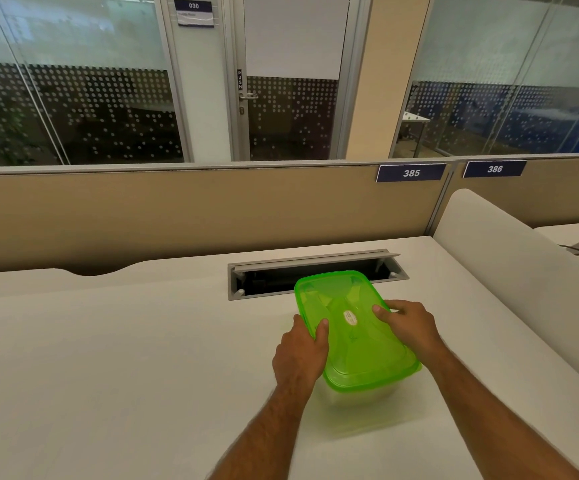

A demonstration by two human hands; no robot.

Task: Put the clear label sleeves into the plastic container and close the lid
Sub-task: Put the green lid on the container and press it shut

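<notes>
Both hands are clamped on the green lid [354,327], which sits on the plastic container [357,396] between them on the white worktop [125,358]. The left hand [302,355] grips the lid's left edge, thumb on top and fingers curled under the rim. The right hand [409,323] holds the right edge, thumb lying on the lid's top. The container's pale body shows below the lid's near end. Just beyond the hands, an open cable tray [270,278] is sunk into the worktop.

Office: numbered desk partitions [411,172], glass-walled meeting room door [291,77].
</notes>
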